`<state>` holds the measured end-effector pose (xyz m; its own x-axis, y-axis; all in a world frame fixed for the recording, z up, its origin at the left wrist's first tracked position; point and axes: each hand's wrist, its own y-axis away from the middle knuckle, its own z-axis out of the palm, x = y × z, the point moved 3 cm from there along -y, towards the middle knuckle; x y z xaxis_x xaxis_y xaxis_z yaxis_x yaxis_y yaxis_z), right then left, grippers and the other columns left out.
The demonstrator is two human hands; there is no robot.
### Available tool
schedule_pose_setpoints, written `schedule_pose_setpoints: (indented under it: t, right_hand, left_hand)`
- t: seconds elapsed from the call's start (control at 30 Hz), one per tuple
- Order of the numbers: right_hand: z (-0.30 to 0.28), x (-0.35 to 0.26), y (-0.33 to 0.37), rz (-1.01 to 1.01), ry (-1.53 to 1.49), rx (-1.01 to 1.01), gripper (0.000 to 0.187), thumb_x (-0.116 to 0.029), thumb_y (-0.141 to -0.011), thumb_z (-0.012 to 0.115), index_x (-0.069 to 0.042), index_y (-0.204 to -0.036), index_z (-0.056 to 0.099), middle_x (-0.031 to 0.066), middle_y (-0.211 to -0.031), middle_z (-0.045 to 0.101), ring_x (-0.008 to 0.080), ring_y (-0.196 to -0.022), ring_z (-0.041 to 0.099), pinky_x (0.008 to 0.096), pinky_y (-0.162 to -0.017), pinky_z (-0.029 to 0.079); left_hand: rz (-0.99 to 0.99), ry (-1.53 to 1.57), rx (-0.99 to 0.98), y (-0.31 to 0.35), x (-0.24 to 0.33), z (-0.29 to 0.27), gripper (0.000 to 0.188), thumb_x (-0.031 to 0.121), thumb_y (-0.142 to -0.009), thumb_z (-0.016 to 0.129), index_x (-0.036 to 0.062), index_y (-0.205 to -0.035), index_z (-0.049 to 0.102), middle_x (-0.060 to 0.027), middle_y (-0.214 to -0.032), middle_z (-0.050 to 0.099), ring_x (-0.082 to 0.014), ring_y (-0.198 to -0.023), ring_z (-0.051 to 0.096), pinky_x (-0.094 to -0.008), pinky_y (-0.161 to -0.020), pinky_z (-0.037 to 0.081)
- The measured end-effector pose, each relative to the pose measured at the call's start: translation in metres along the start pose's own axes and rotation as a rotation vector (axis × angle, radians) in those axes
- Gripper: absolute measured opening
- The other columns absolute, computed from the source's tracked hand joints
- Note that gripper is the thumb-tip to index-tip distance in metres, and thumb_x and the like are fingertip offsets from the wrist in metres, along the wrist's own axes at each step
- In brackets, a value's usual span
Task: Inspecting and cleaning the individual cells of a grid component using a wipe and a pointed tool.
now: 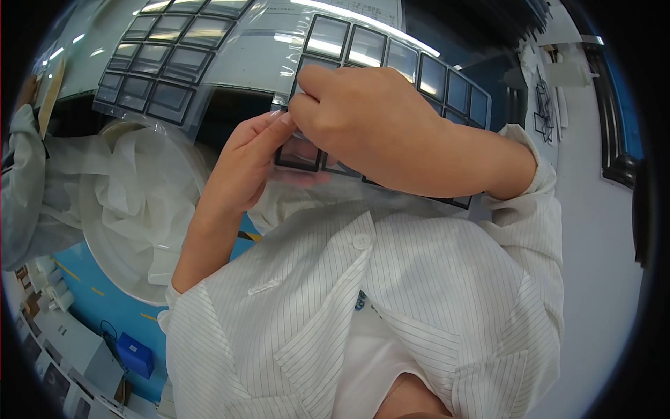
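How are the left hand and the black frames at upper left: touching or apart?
Apart: the head view shows a dark gap between the left hand and the upper-left black frames.

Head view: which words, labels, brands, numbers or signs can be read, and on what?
No text is readable.
Printed sheet, top edge: small print, too blurred.
Blue box, lower left: pale mark, too small.
Black-framed panes: no writing visible.

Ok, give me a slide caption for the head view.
Left hand and right hand together at a sheet of black-framed panels, near a round white bin of crumpled film.
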<state>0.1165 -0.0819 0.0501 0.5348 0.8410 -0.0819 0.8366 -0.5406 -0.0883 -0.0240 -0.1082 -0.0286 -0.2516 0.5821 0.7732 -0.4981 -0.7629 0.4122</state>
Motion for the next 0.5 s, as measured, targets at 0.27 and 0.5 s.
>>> schedule_pose_setpoints:
  t: [0.27, 0.5]
  right_hand:
    - [0.002, 0.005, -0.003, 0.036, -0.049, -0.096, 0.019, -0.006, -0.072, 0.071, 0.000, -0.087, 0.059, 0.0090, -0.084, 0.056, 0.0234, -0.074, 0.065, 0.0320, -0.060, 0.053]
    - [0.000, 0.019, 0.026, 0.130, -0.168, -0.056, 0.017, -0.002, -0.076, 0.069, -0.002, -0.093, 0.063, 0.0076, -0.084, 0.058, 0.0249, -0.070, 0.062, 0.0331, -0.056, 0.048]
  left_hand:
    - [0.003, -0.009, 0.022, -0.001, -0.002, -0.001, 0.034, 0.029, -0.102, 0.046, -0.0007, -0.111, 0.059, -0.0146, -0.096, 0.070, -0.0217, -0.086, 0.071, -0.0342, -0.071, 0.061]
    - [-0.019, -0.039, -0.011, -0.001, -0.003, -0.003, 0.036, 0.029, -0.101, 0.048, -0.0041, -0.108, 0.060, -0.0165, -0.095, 0.070, -0.0221, -0.086, 0.070, -0.0346, -0.071, 0.061]
